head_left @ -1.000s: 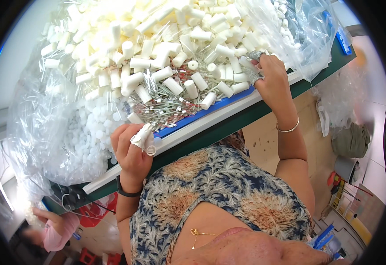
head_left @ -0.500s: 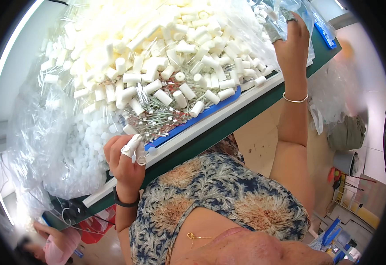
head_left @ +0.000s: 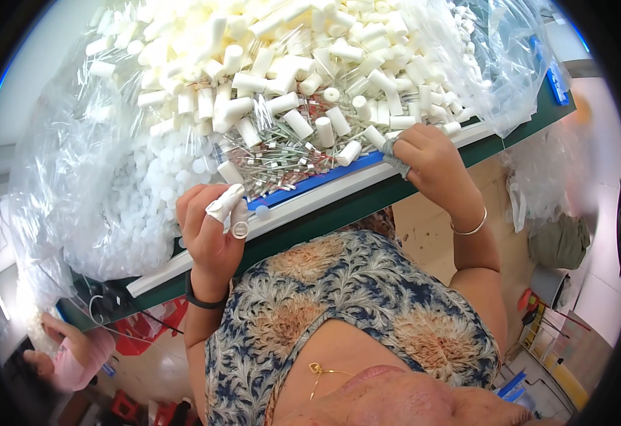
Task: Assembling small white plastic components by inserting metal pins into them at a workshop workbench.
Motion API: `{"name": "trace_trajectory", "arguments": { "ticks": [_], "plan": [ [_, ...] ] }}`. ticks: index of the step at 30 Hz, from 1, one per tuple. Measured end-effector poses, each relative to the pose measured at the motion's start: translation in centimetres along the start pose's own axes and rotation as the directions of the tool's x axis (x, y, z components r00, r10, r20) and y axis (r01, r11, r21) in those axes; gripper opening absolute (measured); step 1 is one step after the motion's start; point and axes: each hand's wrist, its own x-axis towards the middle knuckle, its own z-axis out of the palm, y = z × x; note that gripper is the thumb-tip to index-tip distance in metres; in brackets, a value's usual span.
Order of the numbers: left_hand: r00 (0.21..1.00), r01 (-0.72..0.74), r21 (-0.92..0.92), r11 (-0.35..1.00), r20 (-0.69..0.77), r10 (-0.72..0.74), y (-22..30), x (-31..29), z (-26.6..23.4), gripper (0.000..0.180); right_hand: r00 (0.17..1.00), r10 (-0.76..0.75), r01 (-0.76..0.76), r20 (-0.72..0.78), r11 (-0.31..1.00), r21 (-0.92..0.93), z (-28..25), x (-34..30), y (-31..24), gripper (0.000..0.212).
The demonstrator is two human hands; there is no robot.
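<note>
My left hand (head_left: 209,231) is closed at the table's front edge, with white coverings on its fingertips. A small white hollow cylinder (head_left: 239,220) is pinched in it, its round open end facing me. My right hand (head_left: 435,165) hovers by the front rim to the right, thumb and forefinger in grey covers pressed together; whatever lies between them is hidden. Between and beyond the hands lie thin metal-leaded parts (head_left: 282,162) on a blue tray (head_left: 339,172). A large heap of white cylinders (head_left: 254,82) rises behind them.
Left of the heap, a clear plastic bag (head_left: 97,241) holds many translucent pieces. Another clear bag (head_left: 502,64) with small white parts lies at the far right. A white strip (head_left: 296,209) edges the green table (head_left: 481,145). A person in pink (head_left: 83,358) works at lower left.
My right hand has come out of the bag at the far right, down and left to the tray's edge. The left hand keeps its pinch, nearly in place. The view has shifted slightly.
</note>
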Motion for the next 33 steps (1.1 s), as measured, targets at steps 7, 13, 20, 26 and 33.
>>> {"name": "trace_trajectory", "arguments": {
  "ticks": [7, 13, 20, 26, 33],
  "plan": [
    [1.0, 0.003, -0.001, 1.0, 0.021, -0.003, -0.2, -0.1, 0.7, 0.031, 0.975, -0.095, 0.076, -0.199, 0.992, -0.102, 2.8, 1.6, 0.7, 0.022],
    [0.999, 0.03, 0.021, 0.999, 0.03, -0.03, -0.1, -0.4, 0.5, 0.024, 0.979, -0.133, 0.1, -0.153, 0.973, -0.207, 3.5, 2.4, 0.7, 0.012],
    [1.0, 0.012, 0.004, 1.0, 0.027, -0.012, -0.4, -0.5, 0.8, 0.029, 0.976, -0.15, 0.115, -0.159, 0.971, -0.211, 4.3, 3.4, 0.5, 0.013],
    [0.997, 0.037, 0.051, 0.998, 0.066, -0.04, -0.8, -0.3, 0.2, 0.033, 0.973, -0.084, 0.064, -0.215, 0.993, -0.099, 3.9, 3.2, 0.4, 0.022],
    [0.986, 0.005, 0.096, 0.995, 0.167, -0.021, -0.6, 0.7, 0.7, 0.031, 0.941, 0.046, -0.003, -0.336, 0.992, 0.125, 4.3, 3.3, 0.8, 0.024]
  ]
}}
